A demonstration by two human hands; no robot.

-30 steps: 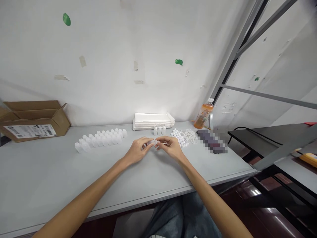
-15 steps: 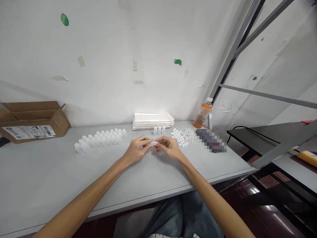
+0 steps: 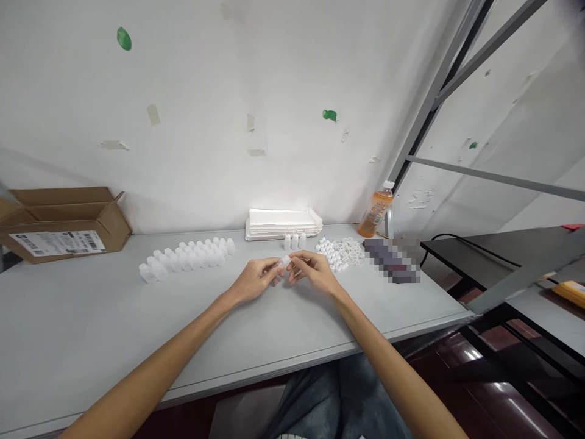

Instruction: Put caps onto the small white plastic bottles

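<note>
Between two hands (image 3: pixel 256 280) (image 3: pixel 314 272), one plastic piece (image 3: pixel 285 262)

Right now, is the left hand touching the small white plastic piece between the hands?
Touching: the head view shows the left hand with its fingertips against the small white plastic piece.

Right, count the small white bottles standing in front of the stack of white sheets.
3: the left bottle, the middle bottle and the right bottle, upright in a row before the stack of white sheets; others could hide behind them.

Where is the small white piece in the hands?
Head view: the white piece sits between left hand and right hand, near three upright white bottles.
</note>
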